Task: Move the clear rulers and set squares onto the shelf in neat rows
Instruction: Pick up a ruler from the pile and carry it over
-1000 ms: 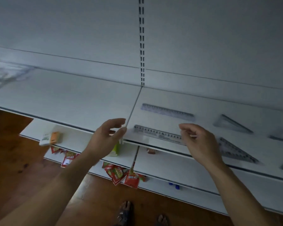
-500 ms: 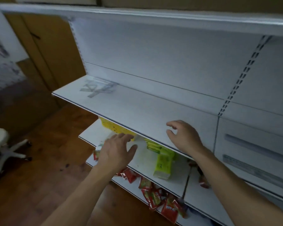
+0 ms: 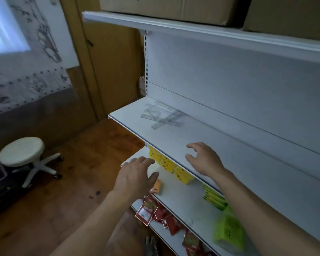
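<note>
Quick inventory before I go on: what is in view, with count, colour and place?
rulers and set squares: several overlapping, count unclear; clear; loose pile at left end of middle shelf
middle shelf: one; white; at hand height
cardboard boxes: two; brown; on top shelf
yellow packs: a row, count unclear; yellow; shelf below
orange pack: one; orange; shelf below, left part
green packs: several; green; shelf below, right part
red packets: several; red; beneath that shelf
stool: one; white; on the floor at left
left hand: one; open, empty; before the shelf below
right hand: one; open, empty; over middle shelf's front
</note>
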A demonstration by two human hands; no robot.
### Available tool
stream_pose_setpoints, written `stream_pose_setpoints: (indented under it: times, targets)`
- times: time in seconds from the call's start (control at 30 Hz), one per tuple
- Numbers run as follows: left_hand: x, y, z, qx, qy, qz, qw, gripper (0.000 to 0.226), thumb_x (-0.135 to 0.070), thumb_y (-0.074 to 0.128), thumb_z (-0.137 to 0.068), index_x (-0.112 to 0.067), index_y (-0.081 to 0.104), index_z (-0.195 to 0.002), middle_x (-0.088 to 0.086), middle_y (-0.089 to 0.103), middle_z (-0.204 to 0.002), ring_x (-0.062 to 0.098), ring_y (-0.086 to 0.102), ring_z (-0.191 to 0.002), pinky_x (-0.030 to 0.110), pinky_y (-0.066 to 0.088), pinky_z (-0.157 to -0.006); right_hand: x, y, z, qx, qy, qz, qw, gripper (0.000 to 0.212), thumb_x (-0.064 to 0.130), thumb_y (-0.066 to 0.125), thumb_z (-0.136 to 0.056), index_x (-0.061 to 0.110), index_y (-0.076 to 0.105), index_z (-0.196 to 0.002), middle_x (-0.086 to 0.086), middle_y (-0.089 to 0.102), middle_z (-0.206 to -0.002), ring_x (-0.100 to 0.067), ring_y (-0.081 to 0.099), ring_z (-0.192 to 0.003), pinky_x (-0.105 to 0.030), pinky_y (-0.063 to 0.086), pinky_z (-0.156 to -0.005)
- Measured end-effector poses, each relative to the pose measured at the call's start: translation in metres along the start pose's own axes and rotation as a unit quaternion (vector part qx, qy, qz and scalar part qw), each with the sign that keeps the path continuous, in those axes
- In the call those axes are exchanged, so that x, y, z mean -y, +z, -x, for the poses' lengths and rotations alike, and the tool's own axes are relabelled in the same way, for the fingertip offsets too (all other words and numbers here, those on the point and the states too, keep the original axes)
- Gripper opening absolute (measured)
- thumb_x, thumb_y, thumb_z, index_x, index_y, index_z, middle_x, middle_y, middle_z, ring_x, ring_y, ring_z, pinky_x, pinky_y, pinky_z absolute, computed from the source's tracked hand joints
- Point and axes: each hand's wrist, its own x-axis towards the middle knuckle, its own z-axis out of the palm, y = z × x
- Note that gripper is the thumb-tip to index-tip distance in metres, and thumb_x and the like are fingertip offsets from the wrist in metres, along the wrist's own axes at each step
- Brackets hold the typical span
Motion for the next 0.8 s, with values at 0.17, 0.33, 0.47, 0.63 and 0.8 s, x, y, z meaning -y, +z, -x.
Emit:
stream_pose_setpoints:
  times: [0.17, 0.33, 0.47, 0.63, 0.8]
  targets:
    - [0.047, -0.004, -0.073, -0.022, 0.0, -0.01, 1.0, 0.046, -0.053, 0.047, -0.092, -0.033, 0.049, -0.134, -0.014, 0.056, -0.131, 0.011, 0.052, -0.119, 0.029, 0.043, -0.094, 0.021, 0.021, -0.096, -0.002, -0.01, 0.0, 1.0, 0.046, 0.036, 0.052, -0.094, 0.021, 0.047, -0.137, 0.0, 0.043, -0.143, -0.02, 0.042, -0.129, -0.031, 0.037, -0.1]
    - [0.077, -0.009, -0.138, -0.006, 0.009, -0.006, 1.0, 0.046, -0.05, 0.05, -0.093, -0.031, 0.049, -0.135, -0.01, 0.056, -0.134, 0.012, 0.051, -0.122, 0.027, 0.043, -0.096, 0.028, 0.04, -0.175, 0.011, 0.007, 0.007, 1.0, 0.052, 0.036, 0.055, -0.091, 0.02, 0.045, -0.139, -0.004, 0.044, -0.143, -0.023, 0.041, -0.13, -0.031, 0.036, -0.102]
    - [0.092, -0.005, -0.174, 0.015, 0.024, 0.02, 0.999, 0.046, -0.049, 0.049, -0.094, -0.03, 0.049, -0.136, -0.011, 0.054, -0.135, 0.01, 0.053, -0.12, 0.02, 0.042, -0.092, 0.024, 0.046, -0.213, 0.026, 0.027, 0.044, 0.998, 0.052, 0.032, 0.06, -0.086, 0.021, 0.048, -0.136, -0.005, 0.048, -0.139, -0.025, 0.044, -0.126, -0.033, 0.04, -0.1]
    - [0.105, 0.003, -0.209, 0.032, 0.046, 0.043, 0.997, 0.045, -0.048, 0.05, -0.094, -0.031, 0.05, -0.135, -0.013, 0.053, -0.137, 0.01, 0.053, -0.12, 0.023, 0.045, -0.094, 0.022, 0.044, -0.242, 0.056, 0.049, 0.087, 0.993, 0.051, 0.038, 0.062, -0.084, 0.025, 0.051, -0.132, -0.002, 0.049, -0.136, -0.025, 0.044, -0.125, -0.034, 0.042, -0.101]
    - [0.116, 0.004, -0.235, 0.06, 0.08, 0.074, 0.992, 0.045, -0.047, 0.052, -0.093, -0.029, 0.051, -0.135, -0.013, 0.05, -0.14, 0.012, 0.054, -0.121, 0.023, 0.046, -0.092, 0.024, 0.04, -0.254, 0.061, 0.062, 0.116, 0.989, 0.043, 0.039, 0.068, -0.078, 0.029, 0.059, -0.119, 0.003, 0.058, -0.124, -0.019, 0.053, -0.115, -0.027, 0.043, -0.092]
